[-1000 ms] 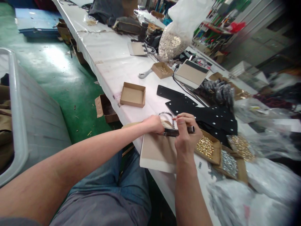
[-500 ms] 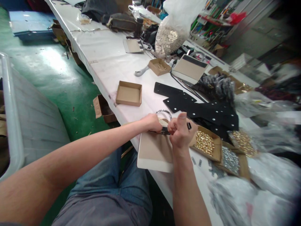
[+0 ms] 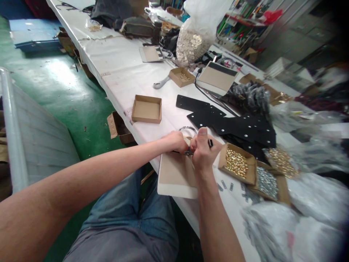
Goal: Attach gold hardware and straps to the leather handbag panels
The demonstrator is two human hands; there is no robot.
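Observation:
Over a beige board with a pale edge (image 3: 177, 176), both hands are close together. My left hand (image 3: 178, 142) is closed on a thin dark piece, which is mostly hidden. My right hand (image 3: 204, 147) is a fist round a black-ended tool (image 3: 210, 143), its thumb lying on top. Between the hands a small metallic part shows, too small to name. A shiny ring-shaped strip (image 3: 188, 128) lies just behind them. To the right of my right hand is a cardboard box of gold studs (image 3: 236, 163), with a box of silver studs (image 3: 267, 183) beside it.
An open cardboard tray (image 3: 147, 110) stands left of the hands. Black perforated strips (image 3: 234, 125) lie behind them. Farther back are a box with small gold parts (image 3: 182, 77), a grey-handled tool (image 3: 160, 83) and a large bag of pale pieces (image 3: 192, 45). Plastic bags (image 3: 286, 233) fill the right front.
My right hand has moved slightly left, nearer my left hand, and its black-ended tool has shifted with it. The whole view has shifted a little.

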